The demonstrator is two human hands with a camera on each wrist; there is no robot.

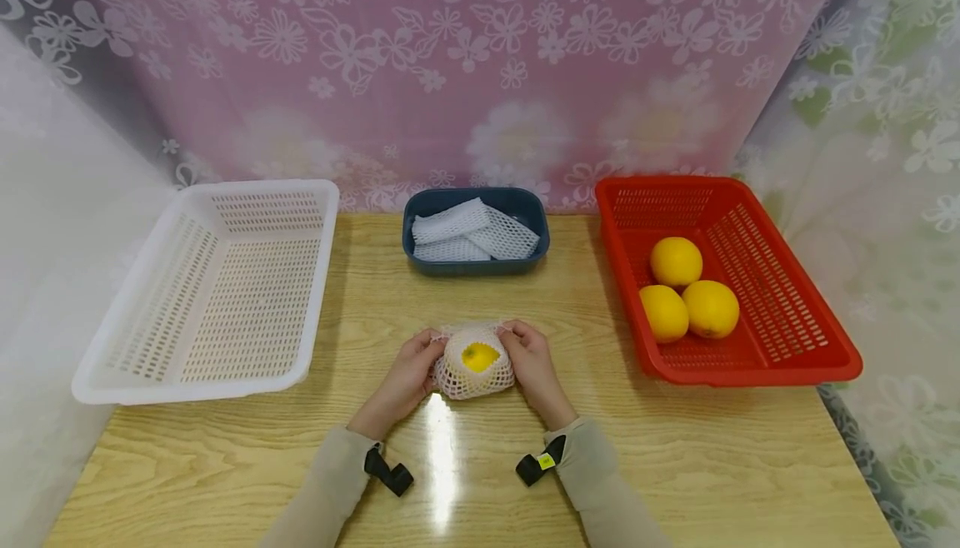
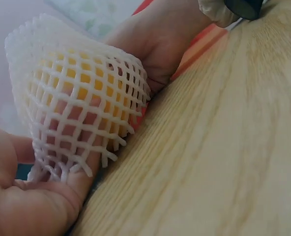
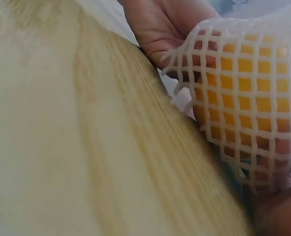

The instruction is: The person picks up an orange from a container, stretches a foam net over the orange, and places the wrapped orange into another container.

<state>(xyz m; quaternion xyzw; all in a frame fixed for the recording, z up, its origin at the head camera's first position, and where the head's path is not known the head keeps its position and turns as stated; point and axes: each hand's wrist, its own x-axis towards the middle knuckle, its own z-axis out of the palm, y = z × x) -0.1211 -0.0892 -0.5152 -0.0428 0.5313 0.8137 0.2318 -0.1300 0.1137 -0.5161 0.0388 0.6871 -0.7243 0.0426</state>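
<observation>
Peeking through white netting (image 1: 476, 381), round yellow fruit (image 1: 480, 356)

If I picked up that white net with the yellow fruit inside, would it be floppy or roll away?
The net would probably bend and flop, since it bunches near the fingers. The yellow fruit looks round, so it might roll if it slipped through the opening.

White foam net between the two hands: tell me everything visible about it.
The soft-looking white foam net is an open lattice with a ragged edge. It wraps a round yellow fruit, part of which shows bare through an opening on top. The left hand and right hand grip its opposite sides near the pale wooden tabletop.
</observation>
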